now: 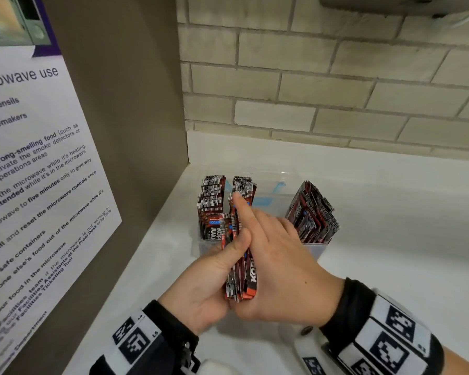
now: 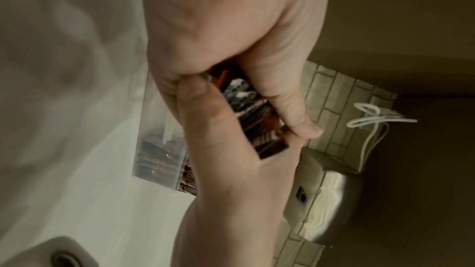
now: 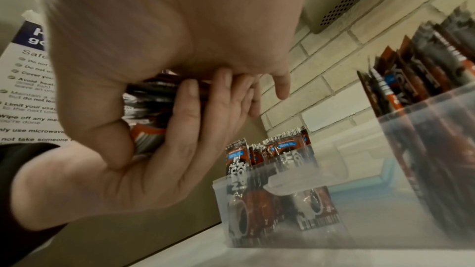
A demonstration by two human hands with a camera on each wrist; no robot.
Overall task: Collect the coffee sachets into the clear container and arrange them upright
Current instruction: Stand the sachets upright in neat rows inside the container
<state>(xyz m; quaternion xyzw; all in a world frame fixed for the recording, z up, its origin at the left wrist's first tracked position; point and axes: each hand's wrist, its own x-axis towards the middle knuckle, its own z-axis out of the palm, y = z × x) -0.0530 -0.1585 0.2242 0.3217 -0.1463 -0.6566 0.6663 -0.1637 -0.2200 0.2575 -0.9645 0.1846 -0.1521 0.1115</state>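
Observation:
A bundle of red-and-black coffee sachets [image 1: 241,277] is pressed between both hands, just in front of the clear container [image 1: 313,251]. My left hand [image 1: 214,277] wraps the bundle [image 2: 257,121] with its thumb across the front. My right hand [image 1: 279,266] closes on the other side, index finger stretched up along the sachets and thumb under their bottom edge [image 3: 146,96]. Inside the container [image 3: 282,190], one group of sachets [image 1: 211,209] stands upright at the left. Another group [image 1: 312,215] leans at the right. The middle gap shows a blue mark.
A grey side panel carrying a microwave-use notice [image 1: 38,171] closes off the left. A pale brick wall [image 1: 336,90] runs behind the white counter [image 1: 404,212]. A metal appliance [image 1: 390,4] hangs at the upper right, with a white cable [image 2: 372,117] near it.

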